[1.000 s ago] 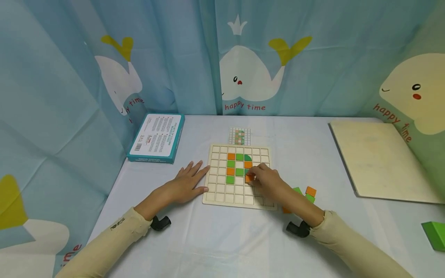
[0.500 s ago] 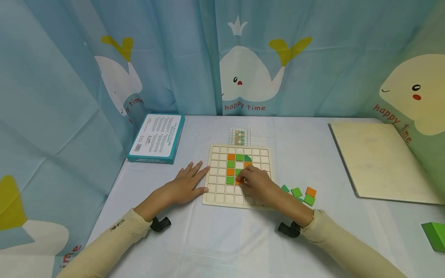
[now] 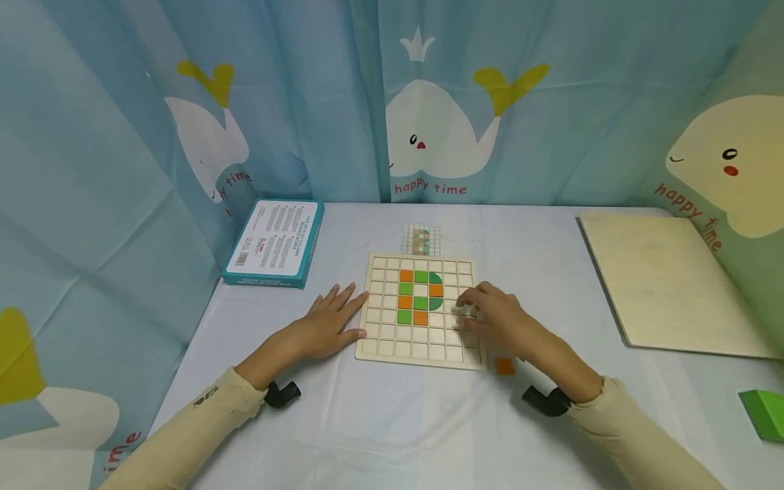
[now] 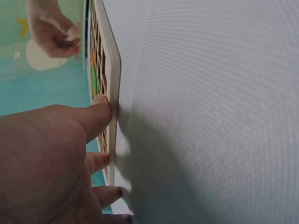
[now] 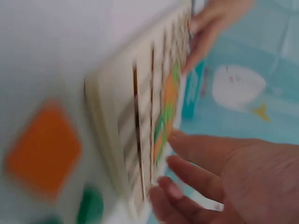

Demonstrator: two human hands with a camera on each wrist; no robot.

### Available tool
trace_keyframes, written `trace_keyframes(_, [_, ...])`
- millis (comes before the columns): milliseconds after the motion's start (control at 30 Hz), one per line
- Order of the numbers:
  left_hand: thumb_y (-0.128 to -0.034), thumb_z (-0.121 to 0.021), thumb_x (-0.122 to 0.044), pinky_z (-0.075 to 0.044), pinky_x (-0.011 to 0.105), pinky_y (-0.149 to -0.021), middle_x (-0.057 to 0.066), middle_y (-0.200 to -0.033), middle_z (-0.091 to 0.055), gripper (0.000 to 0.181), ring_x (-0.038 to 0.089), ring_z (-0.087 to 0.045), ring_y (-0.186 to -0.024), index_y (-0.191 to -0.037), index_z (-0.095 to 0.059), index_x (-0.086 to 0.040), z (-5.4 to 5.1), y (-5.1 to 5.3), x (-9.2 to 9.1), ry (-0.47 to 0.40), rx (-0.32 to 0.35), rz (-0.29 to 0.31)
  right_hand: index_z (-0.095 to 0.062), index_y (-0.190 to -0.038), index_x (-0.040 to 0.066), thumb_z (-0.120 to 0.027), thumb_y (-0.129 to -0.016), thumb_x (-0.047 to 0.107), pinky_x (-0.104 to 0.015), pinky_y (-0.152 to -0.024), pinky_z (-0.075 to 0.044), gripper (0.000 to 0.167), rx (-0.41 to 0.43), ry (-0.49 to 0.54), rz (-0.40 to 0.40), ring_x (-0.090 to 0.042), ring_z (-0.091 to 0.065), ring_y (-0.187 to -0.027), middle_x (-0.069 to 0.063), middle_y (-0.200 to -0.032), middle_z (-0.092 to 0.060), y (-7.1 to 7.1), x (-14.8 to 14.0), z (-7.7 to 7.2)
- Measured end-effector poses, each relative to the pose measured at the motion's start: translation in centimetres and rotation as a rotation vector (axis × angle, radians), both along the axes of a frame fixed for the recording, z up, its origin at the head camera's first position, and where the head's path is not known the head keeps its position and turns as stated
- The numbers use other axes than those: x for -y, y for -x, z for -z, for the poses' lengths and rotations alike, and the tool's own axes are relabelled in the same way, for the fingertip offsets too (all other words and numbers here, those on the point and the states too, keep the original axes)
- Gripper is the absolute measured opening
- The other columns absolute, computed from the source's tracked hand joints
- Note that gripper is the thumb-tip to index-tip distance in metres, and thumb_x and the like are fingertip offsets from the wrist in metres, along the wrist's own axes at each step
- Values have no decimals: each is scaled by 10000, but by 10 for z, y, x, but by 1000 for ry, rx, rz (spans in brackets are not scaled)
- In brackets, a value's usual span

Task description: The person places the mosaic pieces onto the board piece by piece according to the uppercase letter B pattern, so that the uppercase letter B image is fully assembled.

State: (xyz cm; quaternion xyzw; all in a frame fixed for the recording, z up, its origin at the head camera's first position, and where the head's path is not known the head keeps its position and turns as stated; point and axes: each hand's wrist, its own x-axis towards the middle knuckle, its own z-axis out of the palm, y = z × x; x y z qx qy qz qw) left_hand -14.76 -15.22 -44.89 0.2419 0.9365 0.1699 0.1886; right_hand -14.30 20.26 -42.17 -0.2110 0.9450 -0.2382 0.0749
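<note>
A pale wooden grid board (image 3: pixel 422 358) lies flat on the table, with orange and green tiles set in several of its squares. My left hand (image 3: pixel 327 332) is spread out along the board's left side, thumb and fingers touching its edge, as the left wrist view also shows. Over the board's right side hovers my right hand (image 3: pixel 499 318), fingers loosely bent, nothing held. An orange square tile (image 3: pixel 420 318) sits in the lowest filled row, right of a green tile (image 3: pixel 405 317). Loose on the table is another orange tile (image 3: pixel 505 366); my right forearm hides other loose pieces in the head view.
A small card printed with a coloured grid (image 3: pixel 421 239) lies just behind the board. A teal-edged box (image 3: pixel 275 241) stands at the back left. To the right are a large wooden panel (image 3: pixel 674 279) and a green block (image 3: pixel 762 415).
My right hand slid an orange tile leftward into the bottom filled row, then let it go and drew back to the right. My left hand has stayed in place.
</note>
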Motion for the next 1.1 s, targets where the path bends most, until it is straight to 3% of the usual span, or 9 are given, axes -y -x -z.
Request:
trace_keyframes(133, [-1086, -542, -497, -106, 693, -1263, 170, -1770, -101, 769, 463, -28, -1622, -1705, -213, -183, 0, 0, 0, 11, -1, -3, -696, -1187, 51, -779, -963, 125, -556, -929, -476, 250, 64, -36, 26, -328, -639, -1076, -153, -1183, -643, -1, -31, -8])
trace_keyframes(333, [-1085, -545, -494, -100, 689, -1265, 167, -1771, -93, 770, 460, -21, -1623, -1705, -213, -179, 0, -1, 0, 14, 1, -9, -702, -1233, 104, -793, -944, 102, -446, -876, -536, 303, 192, -53, -41, -267, -588, -1057, -105, -1175, -624, -5, -59, -6])
trace_keyframes(467, [-1089, -539, -493, -98, 688, -1266, 164, -1772, -86, 767, 456, -16, -1624, -1707, -206, -183, -1, -1, -1, 16, 3, -7, -703, -1185, 117, -814, -921, 87, -463, -833, -543, 288, 129, -70, -53, -254, -611, -1018, -79, -1111, -630, -4, -65, 2])
trace_keyframes(600, [-1088, -546, -486, -94, 689, -1266, 165, -1772, -89, 766, 455, -16, -1624, -1706, -209, -183, -1, -1, -1, 10, 5, -9, -692, -1097, 48, -817, -936, 170, -454, -773, -546, 238, 57, -82, 55, -252, -618, -921, -113, -1036, -628, 1, -66, 12])
trace_keyframes(733, [-1087, -547, -487, -98, 686, -1267, 165, -1771, -94, 765, 454, -20, -1625, -1706, -213, -186, -1, -1, -1, 8, 6, -8, -666, -1117, 1, -812, -950, 274, -431, -751, -544, 352, 63, -90, 137, -260, -604, -889, -147, -1028, -622, 5, -67, 17])
trace_keyframes(967, [-1088, -540, -494, -102, 687, -1266, 163, -1772, -93, 767, 455, -19, -1625, -1707, -207, -187, 0, -1, -1, 22, 7, -7, -652, -1208, -9, -722, -990, 42, -460, -843, -546, 234, 64, 16, 31, -280, -614, -992, -148, -1100, -618, 7, -66, 17])
trace_keyframes(1100, [-1087, -543, -489, -104, 686, -1266, 166, -1771, -100, 763, 457, -25, -1625, -1706, -214, -187, -1, 0, -1, 18, 1, -8, -646, -1200, -22, -704, -1004, 45, -448, -839, -537, 216, 48, 30, 27, -269, -611, -980, -153, -1097, -626, 8, -65, 18])
